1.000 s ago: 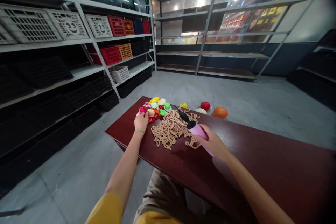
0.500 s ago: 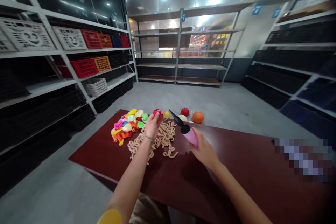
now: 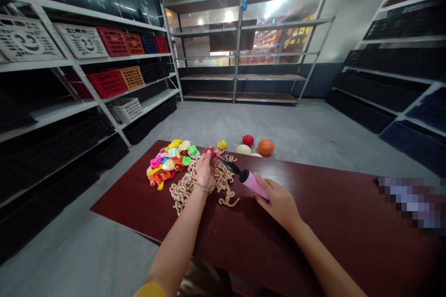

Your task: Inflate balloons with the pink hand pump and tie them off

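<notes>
My left hand is closed on a red balloon, which is limp and mostly covered by the fingers. My right hand wraps round a pink balloon pump with a black nozzle end. The nozzle's tip reaches the red balloon at my left fingers; whether it sits inside the balloon's neck I cannot tell. Under my left hand lies a heap of beige curly pieces. Left of that is a pile of limp balloons in many colours.
Beyond the table's far edge, inflated balloons rest on the floor: orange, red, yellow and white. Shelves with crates stand left, a bare-looking rack behind. A blurred patch covers something at the table's right.
The pump's nozzle has moved left and down to the red balloon, and my two hands have come together. The view has tilted slightly downward.
</notes>
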A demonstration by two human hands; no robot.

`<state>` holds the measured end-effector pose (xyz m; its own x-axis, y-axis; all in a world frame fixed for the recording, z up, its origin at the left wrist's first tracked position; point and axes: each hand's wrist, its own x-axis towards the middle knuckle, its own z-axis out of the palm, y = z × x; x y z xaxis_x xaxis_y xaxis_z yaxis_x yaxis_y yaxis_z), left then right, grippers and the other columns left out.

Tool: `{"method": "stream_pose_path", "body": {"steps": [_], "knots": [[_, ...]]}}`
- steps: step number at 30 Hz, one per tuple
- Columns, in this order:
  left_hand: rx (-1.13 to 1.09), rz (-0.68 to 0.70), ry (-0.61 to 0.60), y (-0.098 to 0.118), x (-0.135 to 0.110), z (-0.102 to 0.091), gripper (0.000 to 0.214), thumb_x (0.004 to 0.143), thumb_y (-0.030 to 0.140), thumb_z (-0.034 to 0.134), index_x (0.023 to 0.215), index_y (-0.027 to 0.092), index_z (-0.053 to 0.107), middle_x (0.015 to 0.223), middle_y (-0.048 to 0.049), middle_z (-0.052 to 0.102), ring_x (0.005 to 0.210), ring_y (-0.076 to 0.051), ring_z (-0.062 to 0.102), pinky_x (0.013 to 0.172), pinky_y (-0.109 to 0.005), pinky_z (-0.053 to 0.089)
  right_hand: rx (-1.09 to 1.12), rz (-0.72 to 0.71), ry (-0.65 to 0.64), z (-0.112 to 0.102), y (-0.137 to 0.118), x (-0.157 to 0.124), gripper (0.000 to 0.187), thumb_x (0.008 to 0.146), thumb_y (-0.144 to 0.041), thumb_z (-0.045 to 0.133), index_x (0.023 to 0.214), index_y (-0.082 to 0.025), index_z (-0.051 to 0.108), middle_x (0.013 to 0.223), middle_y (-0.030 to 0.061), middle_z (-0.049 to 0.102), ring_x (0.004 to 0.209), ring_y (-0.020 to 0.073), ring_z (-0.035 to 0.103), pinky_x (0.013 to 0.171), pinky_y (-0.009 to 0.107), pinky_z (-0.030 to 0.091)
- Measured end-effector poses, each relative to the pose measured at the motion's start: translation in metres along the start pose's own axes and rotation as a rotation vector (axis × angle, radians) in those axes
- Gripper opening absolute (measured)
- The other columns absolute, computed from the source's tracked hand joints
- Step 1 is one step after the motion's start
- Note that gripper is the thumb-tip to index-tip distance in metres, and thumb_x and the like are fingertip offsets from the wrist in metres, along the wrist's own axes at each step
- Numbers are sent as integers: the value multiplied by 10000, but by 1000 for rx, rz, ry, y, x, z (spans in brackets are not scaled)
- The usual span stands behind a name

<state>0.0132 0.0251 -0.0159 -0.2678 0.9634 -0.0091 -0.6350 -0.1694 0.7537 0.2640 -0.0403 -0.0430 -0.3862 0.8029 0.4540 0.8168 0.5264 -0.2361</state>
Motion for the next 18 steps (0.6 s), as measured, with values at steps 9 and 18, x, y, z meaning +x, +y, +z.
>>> {"method": "stream_pose_path", "body": {"steps": [9, 18], "knots": [[34, 23, 44, -12, -7, 5, 376, 863, 417, 625, 1165, 196, 583, 1070, -92, 716, 977, -169, 694, 780, -245, 537, -36, 37, -17, -3, 0, -5, 603, 911, -354, 479, 1492, -324, 322, 1177, 72, 639, 1002, 276, 619, 826, 397, 495], [93, 67, 44, -13, -7, 7, 391, 862, 410, 626, 1172, 176, 579, 1048, -100, 717, 967, -186, 695, 816, -290, 543, -39, 58, -42, -3, -1, -6, 588, 916, -361, 474, 1487, -332, 337, 1144, 77, 643, 986, 281, 613, 822, 390, 476]]}}
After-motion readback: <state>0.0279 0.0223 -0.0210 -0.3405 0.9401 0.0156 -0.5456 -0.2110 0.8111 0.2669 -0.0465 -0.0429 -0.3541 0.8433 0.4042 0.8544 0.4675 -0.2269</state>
